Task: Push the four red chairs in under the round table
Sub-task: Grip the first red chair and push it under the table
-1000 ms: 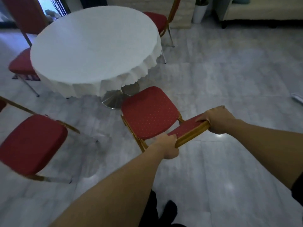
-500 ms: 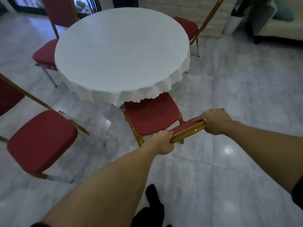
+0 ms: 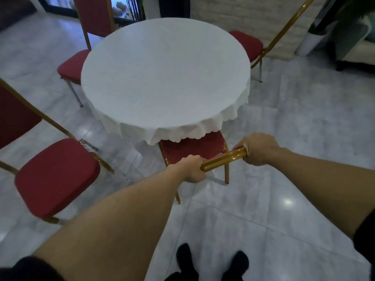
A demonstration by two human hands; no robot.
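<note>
From the head camera, the near red chair (image 3: 192, 148) sits with its seat partly under the round table (image 3: 165, 78), whose cloth overhangs its front, likely mid-push. The left hand (image 3: 191, 169) and right hand (image 3: 256, 149) each wrap closed around the gold top rail (image 3: 224, 159), steering from both ends. Three other chairs stand out around the table.
</note>
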